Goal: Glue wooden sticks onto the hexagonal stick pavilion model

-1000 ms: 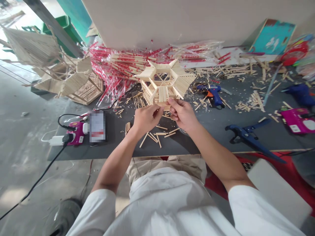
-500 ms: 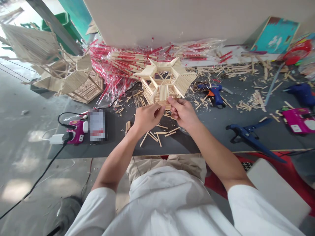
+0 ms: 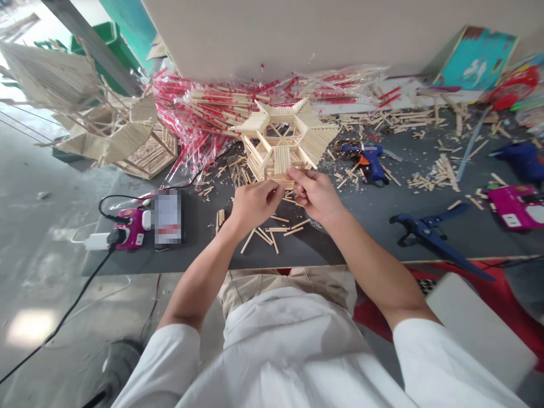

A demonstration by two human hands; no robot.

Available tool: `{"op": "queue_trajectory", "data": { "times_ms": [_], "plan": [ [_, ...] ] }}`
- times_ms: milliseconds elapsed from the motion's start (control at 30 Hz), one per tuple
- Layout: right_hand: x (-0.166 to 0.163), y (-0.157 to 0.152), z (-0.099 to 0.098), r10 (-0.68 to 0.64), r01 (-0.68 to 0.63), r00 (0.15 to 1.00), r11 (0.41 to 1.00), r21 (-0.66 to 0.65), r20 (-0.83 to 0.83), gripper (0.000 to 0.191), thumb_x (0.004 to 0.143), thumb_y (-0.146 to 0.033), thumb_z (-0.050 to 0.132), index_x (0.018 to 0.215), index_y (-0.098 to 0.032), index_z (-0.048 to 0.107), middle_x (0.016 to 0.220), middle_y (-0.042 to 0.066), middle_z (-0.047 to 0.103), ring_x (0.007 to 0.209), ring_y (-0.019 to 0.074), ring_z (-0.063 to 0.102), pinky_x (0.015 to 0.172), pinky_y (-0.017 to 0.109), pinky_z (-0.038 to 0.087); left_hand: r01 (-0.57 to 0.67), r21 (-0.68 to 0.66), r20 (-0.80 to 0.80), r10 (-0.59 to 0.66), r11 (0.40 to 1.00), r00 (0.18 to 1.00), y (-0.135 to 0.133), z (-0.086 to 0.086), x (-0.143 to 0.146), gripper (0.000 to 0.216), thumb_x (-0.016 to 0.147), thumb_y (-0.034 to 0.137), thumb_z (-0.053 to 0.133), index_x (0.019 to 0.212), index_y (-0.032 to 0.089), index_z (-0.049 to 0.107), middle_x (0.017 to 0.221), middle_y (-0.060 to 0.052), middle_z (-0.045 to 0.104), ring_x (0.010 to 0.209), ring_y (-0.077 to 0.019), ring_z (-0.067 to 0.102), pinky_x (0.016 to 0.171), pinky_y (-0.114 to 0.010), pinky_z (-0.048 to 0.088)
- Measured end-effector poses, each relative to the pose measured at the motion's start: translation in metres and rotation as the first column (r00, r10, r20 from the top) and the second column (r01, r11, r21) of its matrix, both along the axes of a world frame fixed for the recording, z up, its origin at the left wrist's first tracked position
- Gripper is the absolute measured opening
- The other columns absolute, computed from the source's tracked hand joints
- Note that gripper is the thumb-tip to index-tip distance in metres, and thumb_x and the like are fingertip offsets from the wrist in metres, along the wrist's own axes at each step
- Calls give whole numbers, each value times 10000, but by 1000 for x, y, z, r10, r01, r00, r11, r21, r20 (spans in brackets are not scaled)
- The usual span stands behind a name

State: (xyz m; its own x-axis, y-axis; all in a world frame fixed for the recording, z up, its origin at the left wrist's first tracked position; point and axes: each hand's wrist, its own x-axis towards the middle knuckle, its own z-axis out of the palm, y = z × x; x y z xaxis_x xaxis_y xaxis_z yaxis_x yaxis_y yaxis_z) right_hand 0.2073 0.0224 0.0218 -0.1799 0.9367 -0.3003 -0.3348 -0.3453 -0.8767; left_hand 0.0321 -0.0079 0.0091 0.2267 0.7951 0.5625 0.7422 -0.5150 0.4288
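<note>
A hexagonal roof model built of pale wooden sticks [image 3: 285, 139] stands on the dark table [image 3: 361, 226] straight ahead of me. My left hand [image 3: 254, 204] and my right hand [image 3: 317, 195] meet at its near edge, fingers pinched together on the lowest row of sticks. Both hands are closed on that edge. Loose cut sticks [image 3: 272, 232] lie on the table just under my wrists.
A blue glue gun [image 3: 369, 160] lies right of the model, blue cutters [image 3: 429, 235] nearer the front edge. Red-wrapped chopstick packs [image 3: 204, 113] pile behind. A phone [image 3: 168, 218], pink power strip [image 3: 130, 229] and cable sit left. Other stick roofs [image 3: 123, 141] stand far left. Pink box [image 3: 516, 207] at right.
Almost nothing: both hands stay pinched on the model's near edge, with only a slight shift of the camera.
</note>
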Motion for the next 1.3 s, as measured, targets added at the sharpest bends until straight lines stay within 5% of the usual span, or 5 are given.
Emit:
{"op": "queue_trajectory", "data": {
  "times_ms": [533, 867, 1000, 1133, 1300],
  "plan": [
    [0, 1, 2, -4, 4, 1000, 1000, -19, -14, 373, 712, -484, 958, 736, -187, 735, 521, -77, 423, 447, 33, 305, 373, 199, 233, -6, -25, -11, 5, 1000, 1000, -1, -2, 1, 398, 1042, 399, 564, 712, 185, 626, 573, 20, 557, 521, -91, 471, 553, -261, 267],
    [12, 3, -3, 33, -58, 987, 985, 160, 156, 560, 861, -753, 720, 729, -210, 698, 527, -40, 496, 415, 65, 345, 379, 245, 283, -4, -25, -8, 4, 1000, 1000, 1, -2, -2, 395, 1042, 390, 571, 710, 183, 621, 577, 25, 570, 525, -85, 489, 556, -253, 276],
    [21, -1, -2, -52, -164, 897, 884, 438, 440, 527, 930, -702, 674, 797, -194, 731, 570, -14, 590, 448, 96, 479, 446, 266, 357, -13, -53, -7, 13, 999, 1000, -1, 2, -2, 366, 1048, 393, 560, 768, 186, 671, 612, 17, 613, 548, -87, 528, 567, -246, 298],
    [20, -9, 0, -187, -368, 753, 675, 640, 631, 473, 1018, -607, 598, 852, -189, 743, 612, 3, 653, 551, 128, 575, 582, 276, 421, -26, -79, 31, 29, 997, 999, -1, 5, -4, 265, 1044, 382, 566, 925, 203, 722, 655, 19, 661, 575, -91, 575, 596, -230, 347],
    [14, -15, -8, -417, -445, 623, 507, 738, 662, 396, 1057, -461, 555, 1312, -186, 684, 692, -4, 701, 589, 141, 622, 656, 274, 474, -43, -140, 89, 56, 989, 994, -1, 6, -6, 236, 1047, 367, 558, 1181, 210, 672, 651, 47, 663, 535, -85, 577, 602, -226, 393]
  ]
}}
